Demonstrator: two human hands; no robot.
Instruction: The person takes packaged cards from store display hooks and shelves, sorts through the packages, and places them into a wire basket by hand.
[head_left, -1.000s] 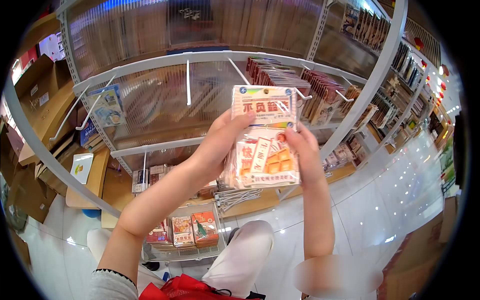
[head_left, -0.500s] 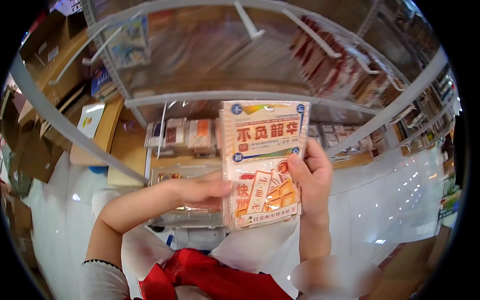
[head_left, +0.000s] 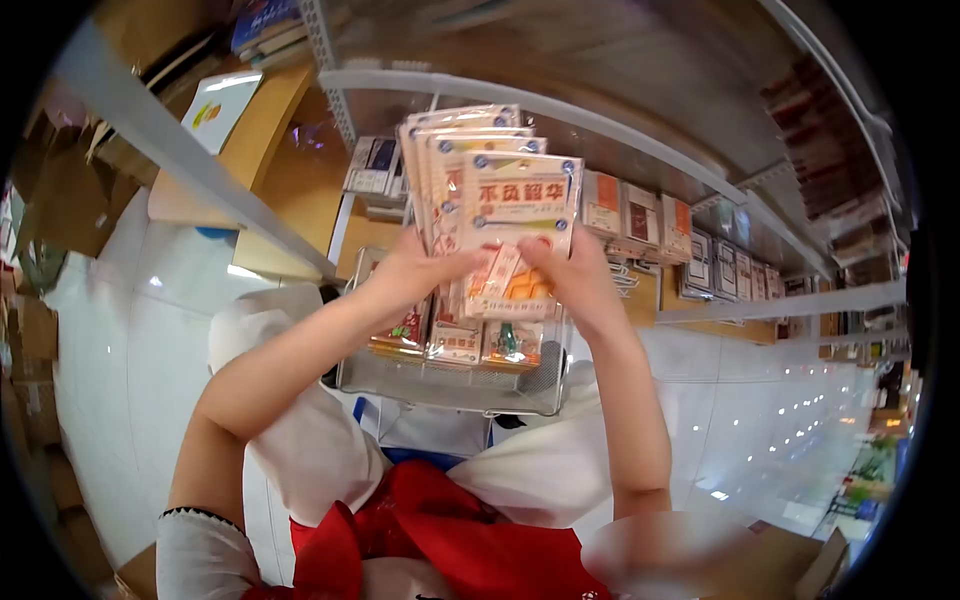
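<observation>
Several flat printed packets [head_left: 520, 230] in clear plastic sleeves are fanned out between my hands, the front one cream with red lettering and orange pictures. My left hand [head_left: 425, 268] grips the left side of the stack, thumb lying across the packets. On the right edge, my right hand [head_left: 575, 275] is closed with its thumb on the front packet. Below them a metal mesh basket [head_left: 400, 385] holds more packets, including a red one [head_left: 405, 332] and one with a green picture [head_left: 512, 342]. The held stack hides the basket's far part.
A grey metal shelf frame [head_left: 450, 85] crosses ahead, and its slanting post [head_left: 200, 150] stands at the left. Rows of boxed packs [head_left: 640, 220] line the low shelf. Cardboard boxes [head_left: 85, 200] pile up on the left. White floor tiles [head_left: 740, 420] extend to the right.
The packets, earlier held as one near-even stack, are now fanned out, farther from my body. My left hand has moved up and forward. The view has shifted, showing more of the basket.
</observation>
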